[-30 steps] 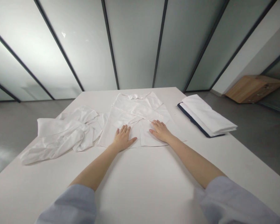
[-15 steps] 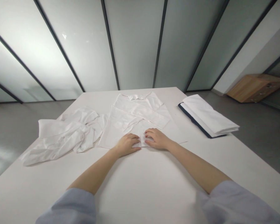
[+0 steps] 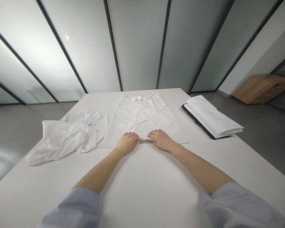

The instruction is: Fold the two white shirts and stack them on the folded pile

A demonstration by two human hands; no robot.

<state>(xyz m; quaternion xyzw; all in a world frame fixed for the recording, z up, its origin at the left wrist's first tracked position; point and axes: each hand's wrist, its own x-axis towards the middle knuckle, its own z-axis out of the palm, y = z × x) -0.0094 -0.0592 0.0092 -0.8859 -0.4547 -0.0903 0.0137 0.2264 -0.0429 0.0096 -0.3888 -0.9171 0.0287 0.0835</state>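
Observation:
A white shirt lies spread on the table, collar toward the far edge and both sleeves folded across its body. My left hand is closed on the shirt's near hem, left of the middle. Gripping the same hem a little to the right is my right hand. Between the two hands the hem is lifted slightly off the table. The thumbs are mostly hidden behind the fingers and the cloth.
A crumpled white garment lies left of the shirt. Folded white clothing rests on a dark folded item at the table's right edge. The white table ends before a frosted glass wall. A wooden cabinet stands at the right.
My hands were resting on the hem with fingers curled loosely. Now they are closed on it, slightly further forward, and the hem between them has risen.

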